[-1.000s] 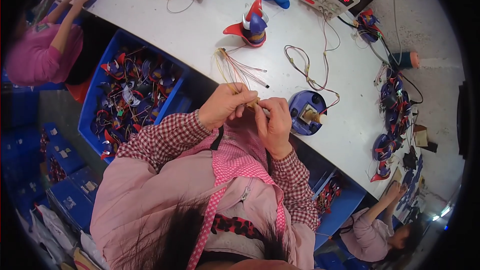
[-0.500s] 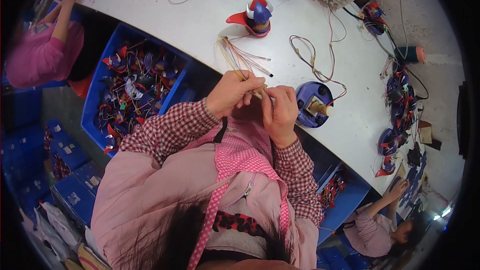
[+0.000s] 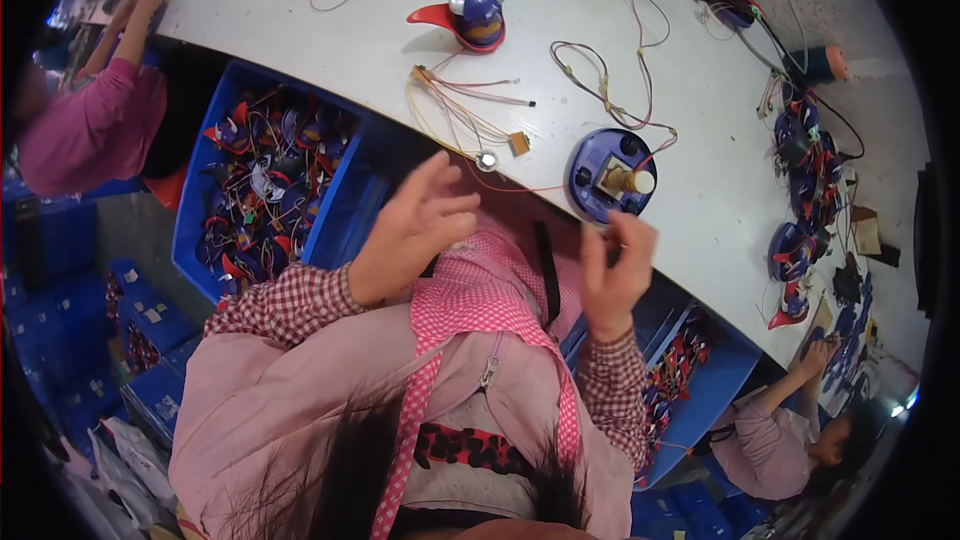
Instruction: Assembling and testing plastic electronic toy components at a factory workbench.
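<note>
While both hands hang just below the near edge of the white tabletop (image 3: 380, 50), neither one grips anything. The left hand (image 3: 415, 230) is spread loosely, fingers apart and curled a little, over the gap between the tabletop and a blue bin (image 3: 345, 215). The right hand (image 3: 618, 275) is raised with its fingers half bent and its palm turned toward the left hand; it looks empty, though a thin red wire (image 3: 520, 189) runs close by its fingertips and whether they touch cannot be told.

That blue bin stands to the person's left, below the tabletop, and is heaped with blue and red toy parts tangled in coloured wires. A second blue bin (image 3: 715, 395), to the right of the right hand, holds more of the same parts.

On the tabletop just beyond the hands lies a wire harness (image 3: 465, 110). Its long axis runs from a small connector at the far left end toward the near right, where the strands fan out and end in a small round metal disc (image 3: 486, 161) and a tan square piece (image 3: 518, 144) at the table's near edge. Just right of these sits a round blue base (image 3: 590, 180), open side up, holding a small tan motor with a cream cap. Farther back stands a blue and red toy head (image 3: 478, 12).
</note>
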A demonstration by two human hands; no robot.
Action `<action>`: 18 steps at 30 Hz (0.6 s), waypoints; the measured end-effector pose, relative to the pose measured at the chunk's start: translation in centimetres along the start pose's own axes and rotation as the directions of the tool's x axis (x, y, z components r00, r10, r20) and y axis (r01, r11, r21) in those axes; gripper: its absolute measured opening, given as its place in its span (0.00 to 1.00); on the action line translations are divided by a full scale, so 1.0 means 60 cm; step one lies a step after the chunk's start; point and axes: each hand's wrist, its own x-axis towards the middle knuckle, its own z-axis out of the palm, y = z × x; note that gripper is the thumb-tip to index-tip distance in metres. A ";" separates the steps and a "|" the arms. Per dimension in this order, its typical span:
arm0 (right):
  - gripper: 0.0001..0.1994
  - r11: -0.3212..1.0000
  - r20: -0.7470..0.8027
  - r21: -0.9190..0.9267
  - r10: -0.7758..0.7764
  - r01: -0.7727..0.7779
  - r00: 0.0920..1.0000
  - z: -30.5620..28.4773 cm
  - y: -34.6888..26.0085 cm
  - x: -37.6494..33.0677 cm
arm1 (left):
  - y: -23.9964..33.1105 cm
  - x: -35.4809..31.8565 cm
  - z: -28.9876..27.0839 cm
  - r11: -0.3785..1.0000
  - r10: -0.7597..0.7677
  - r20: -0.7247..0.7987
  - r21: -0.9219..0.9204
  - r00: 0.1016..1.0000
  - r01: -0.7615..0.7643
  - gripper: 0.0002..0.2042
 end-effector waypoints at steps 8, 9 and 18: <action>0.16 0.868 0.083 0.234 0.432 -0.439 0.898 -0.012 0.028 0.063 | -0.034 0.180 0.122 0.262 0.457 0.564 0.654 0.688 -0.710 0.50; 0.16 0.882 0.086 0.209 0.415 -0.423 0.906 0.000 0.039 0.058 | -0.045 0.191 0.132 0.249 0.467 0.561 0.659 0.684 -0.710 0.50; 0.07 1.000 0.046 -0.025 0.002 -0.001 0.999 0.011 0.044 0.050 | -0.063 0.207 0.156 0.294 0.407 0.569 0.659 0.714 -0.692 0.48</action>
